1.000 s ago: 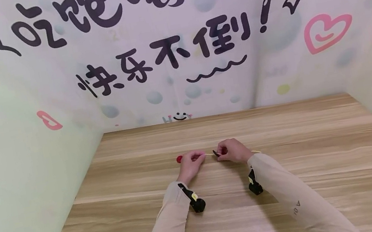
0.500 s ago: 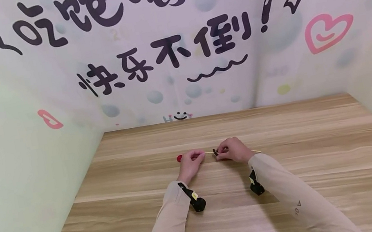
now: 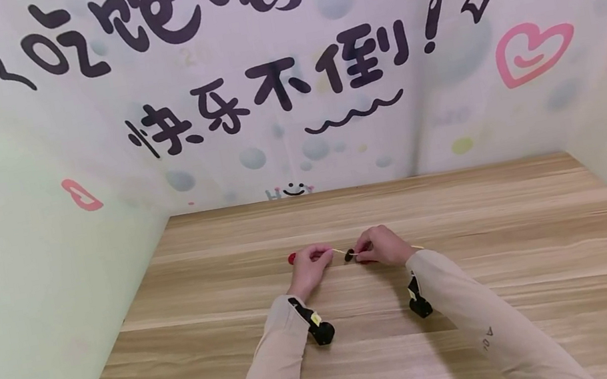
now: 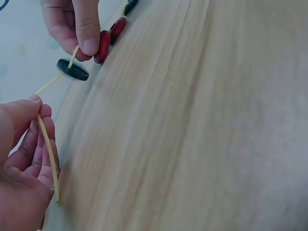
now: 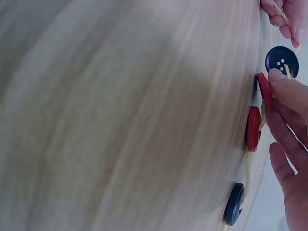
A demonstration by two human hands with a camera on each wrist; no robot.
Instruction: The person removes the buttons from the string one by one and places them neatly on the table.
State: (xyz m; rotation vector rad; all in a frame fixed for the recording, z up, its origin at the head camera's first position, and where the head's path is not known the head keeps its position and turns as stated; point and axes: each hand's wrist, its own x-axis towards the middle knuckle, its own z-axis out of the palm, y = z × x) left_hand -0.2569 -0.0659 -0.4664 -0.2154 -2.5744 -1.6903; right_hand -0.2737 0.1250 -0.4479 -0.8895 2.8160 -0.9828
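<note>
In the head view my left hand (image 3: 308,270) pinches a yellow cord (image 4: 48,149) between thumb and fingertips, and a length of it hangs past the palm. My right hand (image 3: 385,247) pinches the same cord further along. Threaded on the stretch between the hands is a black four-hole button (image 5: 277,60), tilted, just off the right fingertips. A red button (image 5: 264,91) sits right at the right thumb and fingers. Below it in the right wrist view come a second red button (image 5: 253,130) and another black button (image 5: 234,204), both with the cord beside them.
A red round piece (image 3: 292,259) lies on the wooden table (image 3: 371,367) beyond the left hand. More cord (image 3: 419,248) shows right of the right wrist. A printed cloth wall (image 3: 285,152) stands behind the table. Each wrist carries a black camera (image 3: 322,332).
The black button has come away from the right fingertips and now hangs on the cord between the hands. A red button shows under the right hand. Both arms have stayed nearly in place.
</note>
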